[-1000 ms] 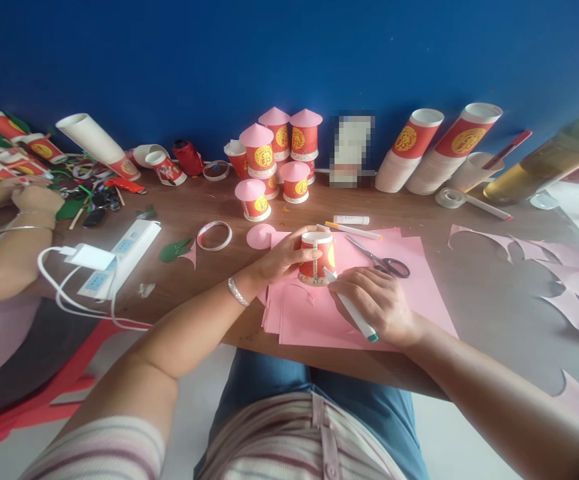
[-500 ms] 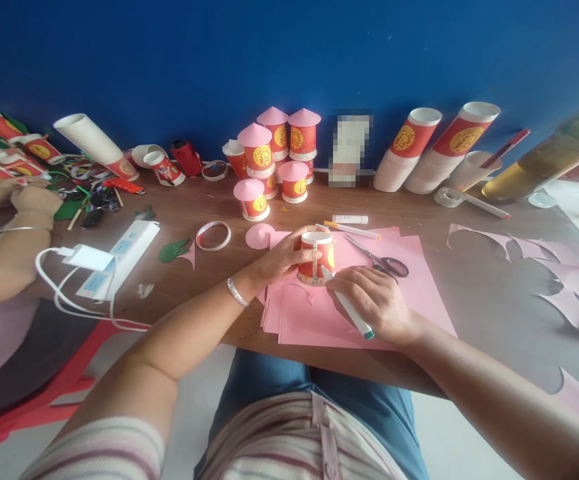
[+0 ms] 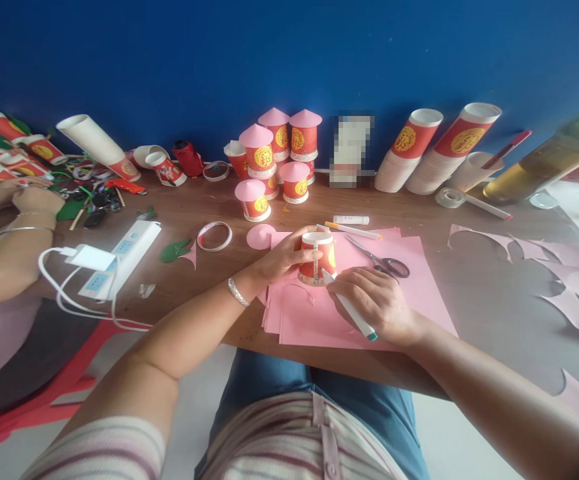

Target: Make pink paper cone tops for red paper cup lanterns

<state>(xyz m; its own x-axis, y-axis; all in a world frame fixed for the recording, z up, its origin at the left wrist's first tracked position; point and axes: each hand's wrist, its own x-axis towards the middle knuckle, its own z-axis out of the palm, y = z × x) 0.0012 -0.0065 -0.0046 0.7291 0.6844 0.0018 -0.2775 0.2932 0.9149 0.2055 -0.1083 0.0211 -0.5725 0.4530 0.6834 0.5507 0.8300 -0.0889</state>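
My left hand (image 3: 285, 256) is closed round a red paper cup (image 3: 310, 270) with a pale drawn band down its side and a patterned rim at the bottom. The cup is held above pink paper sheets (image 3: 419, 293). In my right hand (image 3: 377, 303) is a white marker pen (image 3: 354, 313) with a green end, its tip at the cup's lower side. Scissors (image 3: 392, 267) with dark handles lie on the sheets behind my right hand, near an orange-and-white marker (image 3: 353, 230) and a white cap or tube (image 3: 351, 220).
Several red cups with pink cone tops (image 3: 256, 136) stand by the blue wall. Stacked paper cups (image 3: 403, 150) lean at the right, near pink offcuts (image 3: 504, 241). Left are a tape roll (image 3: 214, 236), a power strip (image 3: 127, 253) with cables, and another person's hands (image 3: 34, 203).
My hands, the cup and the marker keep nearly the same pose, with the marker tip still at the cup. The whole view has shifted very slightly.
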